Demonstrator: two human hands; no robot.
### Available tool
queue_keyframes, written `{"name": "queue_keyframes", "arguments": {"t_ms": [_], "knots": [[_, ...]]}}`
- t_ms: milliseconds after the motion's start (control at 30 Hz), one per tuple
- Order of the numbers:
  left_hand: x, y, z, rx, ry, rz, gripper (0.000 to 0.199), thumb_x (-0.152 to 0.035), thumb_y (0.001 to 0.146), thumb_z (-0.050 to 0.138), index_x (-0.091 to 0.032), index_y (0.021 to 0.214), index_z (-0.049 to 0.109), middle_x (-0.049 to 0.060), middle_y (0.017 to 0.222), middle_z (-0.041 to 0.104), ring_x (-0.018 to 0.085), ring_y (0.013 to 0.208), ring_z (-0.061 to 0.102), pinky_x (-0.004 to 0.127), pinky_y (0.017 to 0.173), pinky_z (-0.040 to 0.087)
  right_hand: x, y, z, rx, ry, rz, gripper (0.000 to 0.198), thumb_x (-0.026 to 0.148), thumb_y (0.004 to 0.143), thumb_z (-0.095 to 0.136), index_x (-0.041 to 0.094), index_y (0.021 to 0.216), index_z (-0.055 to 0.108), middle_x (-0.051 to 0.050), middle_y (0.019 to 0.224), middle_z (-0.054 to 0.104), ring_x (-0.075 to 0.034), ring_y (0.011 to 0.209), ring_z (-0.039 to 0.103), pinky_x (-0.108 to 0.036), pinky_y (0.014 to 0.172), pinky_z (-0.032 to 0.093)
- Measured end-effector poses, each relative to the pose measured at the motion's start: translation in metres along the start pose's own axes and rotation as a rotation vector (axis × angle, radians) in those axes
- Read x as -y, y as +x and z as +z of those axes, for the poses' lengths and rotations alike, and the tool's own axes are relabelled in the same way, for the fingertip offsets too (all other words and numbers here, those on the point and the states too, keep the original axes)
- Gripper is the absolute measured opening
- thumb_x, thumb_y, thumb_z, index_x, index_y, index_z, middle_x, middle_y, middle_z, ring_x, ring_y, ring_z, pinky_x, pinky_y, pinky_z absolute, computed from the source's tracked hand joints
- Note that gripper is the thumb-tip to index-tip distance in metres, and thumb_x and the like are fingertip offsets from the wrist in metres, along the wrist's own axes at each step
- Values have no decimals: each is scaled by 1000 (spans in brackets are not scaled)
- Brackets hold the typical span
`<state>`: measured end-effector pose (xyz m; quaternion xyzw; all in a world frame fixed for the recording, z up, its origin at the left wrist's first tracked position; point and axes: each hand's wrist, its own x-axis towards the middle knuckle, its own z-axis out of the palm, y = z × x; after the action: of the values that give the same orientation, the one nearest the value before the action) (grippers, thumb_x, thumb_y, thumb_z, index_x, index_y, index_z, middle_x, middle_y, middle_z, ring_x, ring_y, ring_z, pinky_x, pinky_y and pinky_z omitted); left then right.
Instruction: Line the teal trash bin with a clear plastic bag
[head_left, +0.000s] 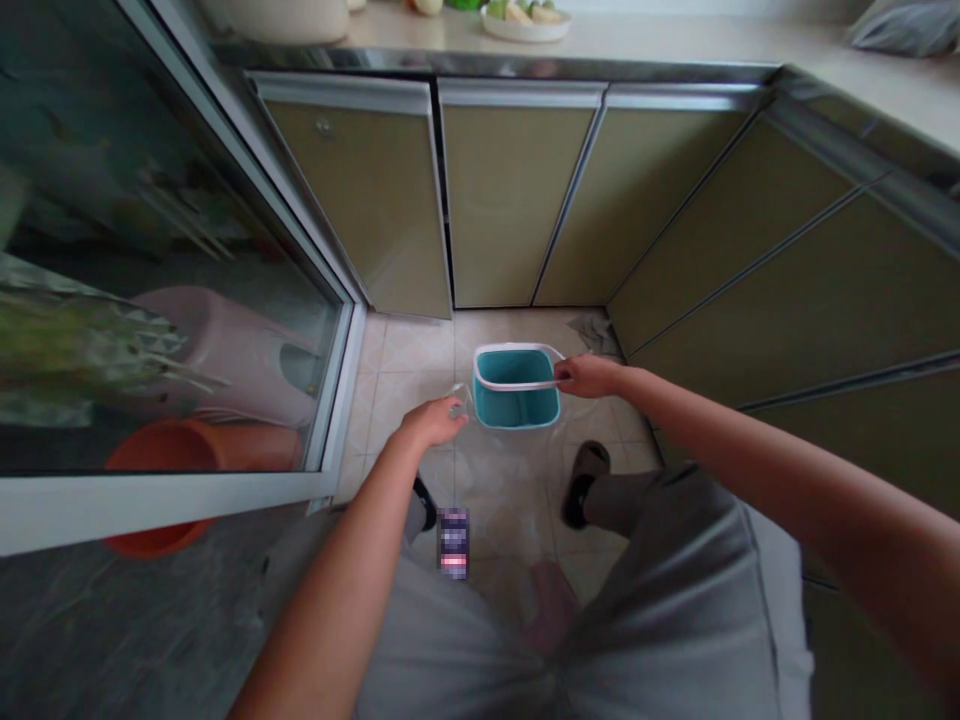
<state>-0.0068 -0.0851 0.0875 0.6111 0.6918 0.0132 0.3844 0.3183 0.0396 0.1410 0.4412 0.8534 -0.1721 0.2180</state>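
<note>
A teal trash bin [517,408] with a white-pink rim ring [514,386] is at floor level between my feet and the cabinets. The ring looks tilted across its mouth. My right hand [589,375] grips the ring at the bin's right side, thumb and fingers closed on it. To the left of the bin, my left hand [436,420] has its fingers curled at a thin clear plastic film [460,390], likely a bag edge. How much film the left fingers hold is hard to see.
Cabinets [517,190] stand ahead and to the right, under a counter [675,40] with a plate of fruit [525,22]. A glass door [330,370] is at the left. A blurred purple package [454,543] and a grey cloth [596,332] lie on the floor.
</note>
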Motion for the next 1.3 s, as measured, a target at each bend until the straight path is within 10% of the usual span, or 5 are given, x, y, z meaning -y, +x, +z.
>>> {"name": "queue_keyframes", "arguments": {"t_ms": [400,733,933,1300], "knots": [[2,18,57,199,263,-87,74,-45,88,67,-33,157,42,14,145,63,35,133,59,41,105,46,13,24,114,92,81,84,25,36,89,65,26,110,73,-9,116,73,-26,105,68,-28,77,48],[22,23,85,261,274,-103,37,-36,82,72,-30,118,74,11,141,67,36,133,60,42,107,47,-1,-3,138,-141,187,213,61,35,87,69,24,143,47,-15,145,53,-26,106,69,-32,85,51],[19,19,90,263,259,-117,28,-35,76,76,-28,103,79,13,129,73,37,123,67,43,103,51,-7,-16,147,87,198,305,39,30,90,66,24,128,63,-13,128,69,-28,115,66,-34,89,50],[10,25,71,118,335,-116,48,-39,92,57,-28,138,65,11,146,63,32,133,60,40,105,48,-27,-27,141,86,214,417,46,23,91,64,20,137,65,-15,138,65,-29,124,63,-35,94,51]]}}
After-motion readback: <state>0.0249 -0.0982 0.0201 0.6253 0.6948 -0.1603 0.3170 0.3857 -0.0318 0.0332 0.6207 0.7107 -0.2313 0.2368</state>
